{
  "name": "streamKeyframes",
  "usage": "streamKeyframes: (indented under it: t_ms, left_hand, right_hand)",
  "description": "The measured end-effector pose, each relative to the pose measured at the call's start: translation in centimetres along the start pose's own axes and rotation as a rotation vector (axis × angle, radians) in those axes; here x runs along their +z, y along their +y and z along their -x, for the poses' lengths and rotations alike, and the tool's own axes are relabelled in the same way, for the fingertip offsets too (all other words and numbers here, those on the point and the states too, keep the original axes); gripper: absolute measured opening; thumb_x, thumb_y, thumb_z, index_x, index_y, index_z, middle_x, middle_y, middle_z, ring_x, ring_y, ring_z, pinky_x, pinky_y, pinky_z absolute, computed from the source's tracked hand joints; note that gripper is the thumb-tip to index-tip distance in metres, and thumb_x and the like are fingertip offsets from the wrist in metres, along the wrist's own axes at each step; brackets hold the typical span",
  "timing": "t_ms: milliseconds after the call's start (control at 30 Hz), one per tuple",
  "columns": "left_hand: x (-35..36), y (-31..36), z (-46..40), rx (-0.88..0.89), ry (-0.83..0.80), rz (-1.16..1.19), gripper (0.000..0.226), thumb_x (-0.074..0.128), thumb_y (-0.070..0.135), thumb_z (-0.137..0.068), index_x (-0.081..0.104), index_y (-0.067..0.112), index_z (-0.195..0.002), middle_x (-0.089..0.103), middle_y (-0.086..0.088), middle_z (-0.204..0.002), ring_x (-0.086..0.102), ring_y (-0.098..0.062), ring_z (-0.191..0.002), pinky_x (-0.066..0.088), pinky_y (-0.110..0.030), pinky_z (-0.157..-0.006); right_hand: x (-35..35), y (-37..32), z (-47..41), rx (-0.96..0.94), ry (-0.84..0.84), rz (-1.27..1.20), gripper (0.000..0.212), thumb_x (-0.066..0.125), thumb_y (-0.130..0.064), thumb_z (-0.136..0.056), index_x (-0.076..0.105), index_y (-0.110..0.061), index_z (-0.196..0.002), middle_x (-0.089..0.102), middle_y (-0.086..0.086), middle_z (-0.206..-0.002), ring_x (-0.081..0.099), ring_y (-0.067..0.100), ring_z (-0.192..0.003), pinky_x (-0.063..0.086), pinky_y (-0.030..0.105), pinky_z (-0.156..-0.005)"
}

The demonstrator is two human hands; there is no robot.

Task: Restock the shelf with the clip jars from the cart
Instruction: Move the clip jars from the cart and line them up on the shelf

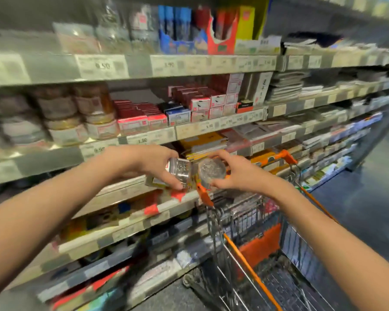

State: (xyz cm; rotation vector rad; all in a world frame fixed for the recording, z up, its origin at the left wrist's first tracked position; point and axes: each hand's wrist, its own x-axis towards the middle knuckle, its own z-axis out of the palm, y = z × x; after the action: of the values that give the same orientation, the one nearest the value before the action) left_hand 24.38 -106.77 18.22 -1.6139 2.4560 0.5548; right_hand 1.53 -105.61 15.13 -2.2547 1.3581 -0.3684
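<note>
I see my left hand [153, 164] holding one clear clip jar [179, 170], tipped on its side, with fingers curled round it. My right hand [238, 173] grips a second jar [212, 170] the same way. Both jars are up in the air, close together, in front of the shelf [130, 198] and above the orange cart [251, 243].

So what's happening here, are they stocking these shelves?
Yes. A person stands at a store shelf beside an orange-handled shopping cart. The left hand holds a clear clip jar tipped on its side, and the right hand holds a second clear jar with one round end facing the camera. Both jars are in the air above the cart, in front of the shelves, not yet placed. Similar jars already sit stacked on the shelf at upper left.
</note>
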Motion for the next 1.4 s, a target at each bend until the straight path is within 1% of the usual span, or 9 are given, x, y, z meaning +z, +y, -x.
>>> streamKeyframes:
  t_ms: [100, 200, 267, 400, 567, 700, 867, 1133, 1400]
  left_hand:
    - [-2.5, -1.0, 2.6, -0.036, 0.050, 0.012, 0.051, 0.071, 0.051, -0.075, 0.050, 0.022, -0.111, 0.056, 0.012, -0.100, 0.054, -0.008, -0.088, 0.036, -0.008, -0.065]
    - [-4.7, -2.2, 4.9, -0.067, 0.106, -0.002, 0.081, 0.068, 0.058, -0.073, 0.042, 0.015, -0.137, 0.050, 0.000, -0.135, 0.049, -0.017, -0.118, 0.037, -0.021, -0.095]
    - [-6.0, -2.9, 6.3, -0.093, 0.141, 0.003, 0.081, 0.068, 0.058, -0.073, 0.043, 0.016, -0.136, 0.050, 0.001, -0.135, 0.049, -0.018, -0.119, 0.037, -0.025, -0.099]
    - [-8.9, -4.0, 8.8, -0.154, 0.196, 0.013, 0.063, 0.073, 0.053, -0.070, 0.055, 0.015, -0.117, 0.062, 0.003, -0.113, 0.057, -0.019, -0.105, 0.044, -0.030, -0.091]
    - [-12.1, -5.6, 11.0, -0.219, 0.285, -0.005, 0.071, 0.074, 0.053, -0.069, 0.052, 0.014, -0.125, 0.062, -0.001, -0.118, 0.058, -0.018, -0.106, 0.044, -0.029, -0.093]
    - [-14.3, -6.7, 12.5, -0.284, 0.366, -0.046, 0.081, 0.071, 0.059, -0.066, 0.048, 0.016, -0.130, 0.058, 0.005, -0.115, 0.054, -0.015, -0.100, 0.042, -0.026, -0.084]
    - [-17.0, -8.4, 14.7, -0.342, 0.428, 0.018, 0.062, 0.071, 0.060, -0.062, 0.056, 0.025, -0.111, 0.059, 0.017, -0.093, 0.056, -0.005, -0.084, 0.042, -0.015, -0.069]
    - [-19.8, -10.0, 15.9, -0.451, 0.516, -0.008, 0.069, 0.066, 0.067, -0.048, 0.058, 0.022, -0.101, 0.065, 0.008, -0.086, 0.061, -0.010, -0.080, 0.049, -0.028, -0.073]
    - [-21.9, -12.3, 14.3, -0.643, 0.490, -0.101, 0.061, 0.070, 0.061, -0.068, 0.056, 0.008, -0.095, 0.058, 0.005, -0.081, 0.048, -0.007, -0.066, 0.037, -0.020, -0.056]
  right_hand:
    - [-0.9, -3.1, -1.5, -0.098, 0.014, 0.026, 0.064, 0.073, -0.030, -0.080, 0.041, -0.024, -0.134, 0.049, -0.010, -0.122, 0.047, 0.004, -0.111, 0.034, 0.008, -0.077]
    - [-2.1, -6.0, -3.0, -0.190, 0.035, 0.046, 0.063, 0.073, -0.032, -0.079, 0.043, -0.026, -0.134, 0.050, -0.010, -0.131, 0.046, 0.005, -0.119, 0.038, 0.018, -0.092]
    - [-3.0, -7.6, -4.2, -0.236, 0.049, 0.071, 0.063, 0.073, -0.035, -0.078, 0.044, -0.028, -0.133, 0.050, -0.009, -0.133, 0.047, 0.006, -0.119, 0.041, 0.025, -0.097]
    - [-5.0, -10.4, -6.2, -0.338, 0.094, 0.095, 0.062, 0.075, -0.031, -0.077, 0.048, -0.026, -0.131, 0.055, -0.009, -0.128, 0.049, 0.004, -0.114, 0.038, 0.017, -0.092]
    - [-7.4, -13.8, -8.8, -0.468, 0.116, 0.145, 0.062, 0.073, -0.038, -0.076, 0.048, -0.028, -0.131, 0.056, -0.011, -0.128, 0.051, 0.005, -0.115, 0.042, 0.028, -0.097]
    - [-8.9, -16.3, -10.7, -0.539, 0.124, 0.175, 0.064, 0.067, -0.050, -0.074, 0.045, -0.035, -0.132, 0.050, -0.018, -0.130, 0.048, -0.002, -0.110, 0.043, 0.022, -0.092]
    - [-10.0, -18.7, -12.9, -0.593, 0.202, 0.223, 0.068, 0.060, -0.062, -0.068, 0.045, -0.040, -0.130, 0.055, -0.015, -0.126, 0.050, 0.006, -0.112, 0.045, 0.037, -0.093]
    - [-11.1, -21.4, -16.0, -0.707, 0.268, 0.239, 0.069, 0.059, -0.063, -0.064, 0.046, -0.043, -0.129, 0.045, -0.009, -0.111, 0.044, 0.005, -0.109, 0.041, 0.031, -0.092]
    - [-10.6, -23.6, -18.7, -0.788, 0.352, 0.269, 0.071, 0.058, -0.061, -0.066, 0.050, -0.032, -0.130, 0.041, -0.019, -0.097, 0.040, 0.011, -0.113, 0.040, 0.039, -0.096]
